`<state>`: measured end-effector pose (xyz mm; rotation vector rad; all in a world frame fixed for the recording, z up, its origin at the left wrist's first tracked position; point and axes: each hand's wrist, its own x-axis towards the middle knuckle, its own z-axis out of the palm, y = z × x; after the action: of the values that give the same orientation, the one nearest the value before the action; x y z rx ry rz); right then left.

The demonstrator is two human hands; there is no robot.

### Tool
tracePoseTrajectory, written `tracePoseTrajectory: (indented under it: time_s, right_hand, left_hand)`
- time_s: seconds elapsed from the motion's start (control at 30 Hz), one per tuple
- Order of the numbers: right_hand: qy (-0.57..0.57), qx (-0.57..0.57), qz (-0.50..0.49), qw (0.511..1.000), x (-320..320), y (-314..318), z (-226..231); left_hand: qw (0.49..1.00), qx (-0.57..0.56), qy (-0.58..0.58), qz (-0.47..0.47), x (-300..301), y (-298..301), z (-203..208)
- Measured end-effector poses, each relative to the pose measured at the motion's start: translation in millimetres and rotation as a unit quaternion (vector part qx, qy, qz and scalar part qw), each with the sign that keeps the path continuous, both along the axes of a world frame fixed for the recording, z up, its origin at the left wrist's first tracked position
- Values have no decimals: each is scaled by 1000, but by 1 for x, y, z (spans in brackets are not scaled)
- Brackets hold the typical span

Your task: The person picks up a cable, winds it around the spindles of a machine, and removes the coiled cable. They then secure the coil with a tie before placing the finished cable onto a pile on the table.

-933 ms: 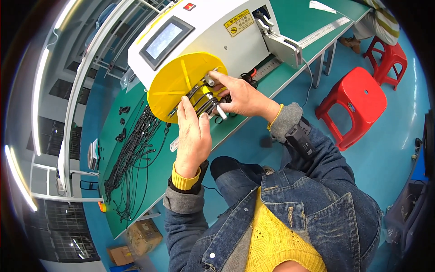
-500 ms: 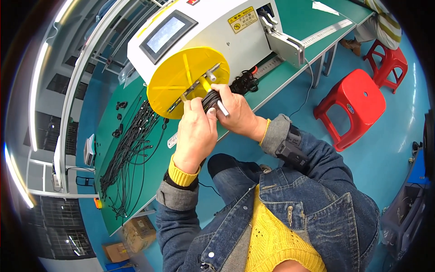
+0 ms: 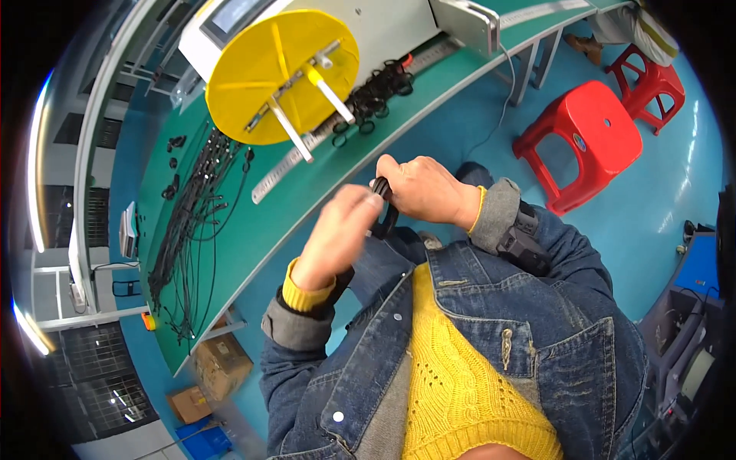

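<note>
A coil of black cable [image 3: 386, 221] is held in front of me, just off the table's near edge. My right hand [image 3: 431, 192] is closed round the upper part of the coil from the right. From the left, my left hand [image 3: 335, 234], slightly blurred, has its fingers and thumb closed at the coil's top. Beyond them stands a white winding machine [image 3: 399, 24] with a yellow disc [image 3: 253, 80]. Two metal posts [image 3: 291, 130] stick out of the disc with nothing wound on them.
Black cables [image 3: 192, 207] lie bundled on the green table [image 3: 253, 245] at left. Small black rings or ties [image 3: 376, 96] lie beside a metal ruler [image 3: 277, 175] under the disc. Red stools [image 3: 586, 138] stand at right, another person's leg behind them. Cardboard boxes [image 3: 221, 364] sit below the table.
The cable coil has come off the disc's posts and moved toward me, past the table edge, in both hands. The machine sits higher in view.
</note>
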<state>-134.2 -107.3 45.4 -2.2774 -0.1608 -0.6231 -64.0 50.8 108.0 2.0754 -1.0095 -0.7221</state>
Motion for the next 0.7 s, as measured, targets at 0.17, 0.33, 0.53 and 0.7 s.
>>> tracePoseTrajectory:
  time_s: [0.17,0.33,0.53,0.7]
  right_hand:
    - [31,25,48,998,-3,16,-25]
    - [57,-9,101,993,-9,20,-37]
    - [126,-164,143,968,-13,32,-39]
    - [81,99,182,975,-7,33,-48]
  left_hand:
    - [836,-186,497,138,-22,-2,-37]
    - [870,5,481,103,-18,8,-41]
    - [899,255,355,-26,-8,11,-60]
    - [957,53,281,-45,-18,24,-72]
